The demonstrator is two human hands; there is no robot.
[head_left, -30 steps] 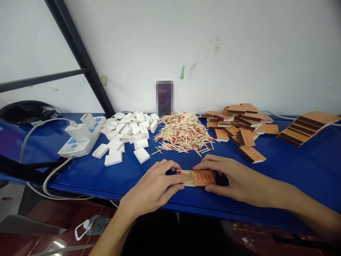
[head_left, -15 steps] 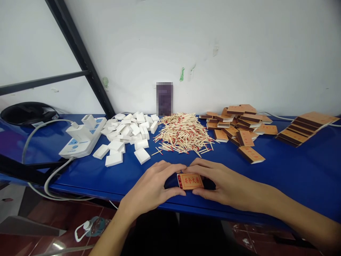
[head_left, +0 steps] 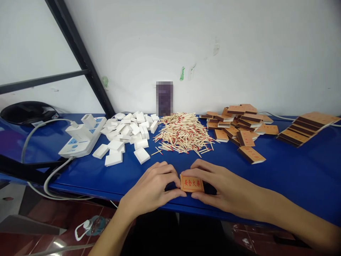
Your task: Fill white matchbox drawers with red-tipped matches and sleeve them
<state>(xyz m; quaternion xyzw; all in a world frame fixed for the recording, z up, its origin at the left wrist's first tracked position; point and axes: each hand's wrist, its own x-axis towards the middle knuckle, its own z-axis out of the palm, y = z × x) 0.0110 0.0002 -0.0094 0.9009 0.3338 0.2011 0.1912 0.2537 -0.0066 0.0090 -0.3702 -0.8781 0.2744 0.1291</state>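
The matchbox (head_left: 192,183), label up, ran lengthwise left to right near the front of the desk (head_left: 295,167); the right hand (head_left: 226,185) gripped its long sides, the left hand (head_left: 156,186), fingers slightly parted, met its left end.

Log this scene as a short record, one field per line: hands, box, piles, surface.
Left hand: fingertips at the left end of a small orange cardboard matchbox
Right hand: fingers and thumb around the matchbox
Box state: closed or nearly so; no matches visible
Left pile: white rectangular cardboard trays
Middle pile: pale wooden matches with red heads
Right pile: orange-and-brown cardboard matchbox sleeves
Surface: glossy blue table
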